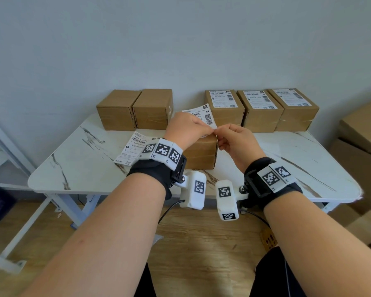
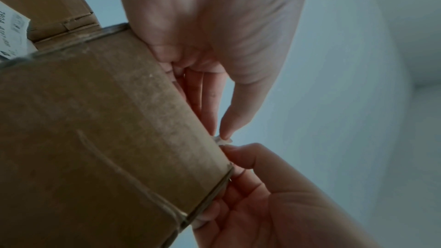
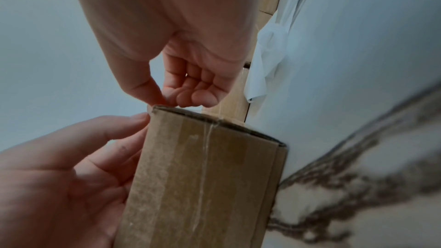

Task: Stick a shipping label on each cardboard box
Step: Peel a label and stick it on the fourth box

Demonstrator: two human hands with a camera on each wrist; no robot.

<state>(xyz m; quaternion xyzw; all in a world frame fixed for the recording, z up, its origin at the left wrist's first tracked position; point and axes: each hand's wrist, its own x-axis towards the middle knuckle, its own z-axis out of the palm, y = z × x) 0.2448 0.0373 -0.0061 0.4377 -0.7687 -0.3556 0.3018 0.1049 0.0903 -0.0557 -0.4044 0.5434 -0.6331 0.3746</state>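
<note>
A white shipping label with barcodes stands tilted above a small brown cardboard box at the table's middle. My left hand pinches the label's near corner, and my right hand pinches the same corner from the right. The left wrist view shows a small white corner between the fingertips of my left hand and my right hand, just off the box edge. In the right wrist view both hands meet at the top corner of the box; the label is hidden there.
Two bare boxes stand at the back left. Three labelled boxes stand at the back right. A spare label lies on the marble table. Large cartons stand to the right.
</note>
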